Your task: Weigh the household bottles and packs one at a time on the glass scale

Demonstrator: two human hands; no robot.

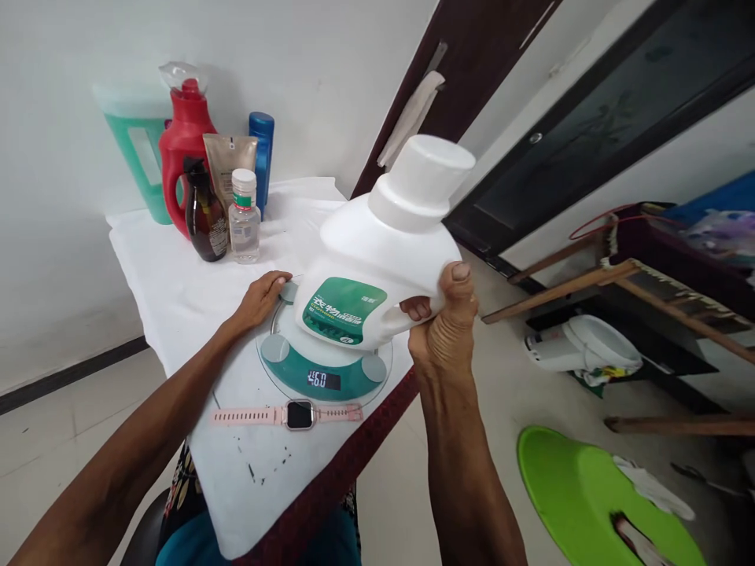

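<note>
My right hand point(445, 318) is wrapped round the handle of a big white laundry detergent bottle point(354, 244) with a green label and a white cap. The bottle tilts to the right above a round glass scale point(330, 377) and hides part of it; whether its base touches the glass I cannot tell. Lit digits show on the scale's display point(324, 380). At the scale's far left edge, beside a round pad, my left hand point(265, 299) rests with fingers stretched out, holding nothing. A smartwatch point(300, 414) with a pink strap lies along the near edge of the scale.
Grouped at the back left of the white-covered table point(153, 275) are a green jug point(138, 153), a red bottle point(192, 118), a dark pump bottle point(205, 212), a beige tube point(230, 161), a clear bottle point(244, 228) and a blue bottle point(263, 149). A green basin point(566, 487) is on the floor.
</note>
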